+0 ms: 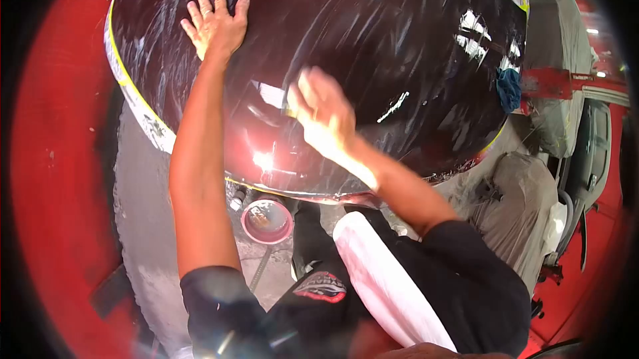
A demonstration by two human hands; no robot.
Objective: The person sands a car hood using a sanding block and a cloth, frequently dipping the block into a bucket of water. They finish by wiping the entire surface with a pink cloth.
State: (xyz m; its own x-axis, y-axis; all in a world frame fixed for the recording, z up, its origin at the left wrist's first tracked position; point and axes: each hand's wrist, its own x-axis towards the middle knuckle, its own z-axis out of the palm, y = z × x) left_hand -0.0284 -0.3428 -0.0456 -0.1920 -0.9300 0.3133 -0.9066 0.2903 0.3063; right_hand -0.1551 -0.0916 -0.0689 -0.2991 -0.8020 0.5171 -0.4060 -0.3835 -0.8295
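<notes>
A glossy dark car panel (pixel 279 26), streaked with whitish smears and edged in yellow tape, spreads out in front of me. My left hand (pixel 218 24) lies flat on its upper left part, fingers spread. Nearer the panel's middle, my right hand (pixel 325 114) is blurred by motion, fingers bent and pressed toward the surface. A thin pale edge shows under those fingertips; I cannot make out what it belongs to. A bright light reflection (pixel 264 160) shines on the panel below and left of my right hand.
A pink bucket (pixel 267 220) stands on the floor under the panel's near edge. A blue cloth (pixel 508 90) hangs at the panel's right edge. A white towel (pixel 389 279) hangs down my front. Covered shapes (pixel 516 199) and a car door (pixel 591 159) stand at right.
</notes>
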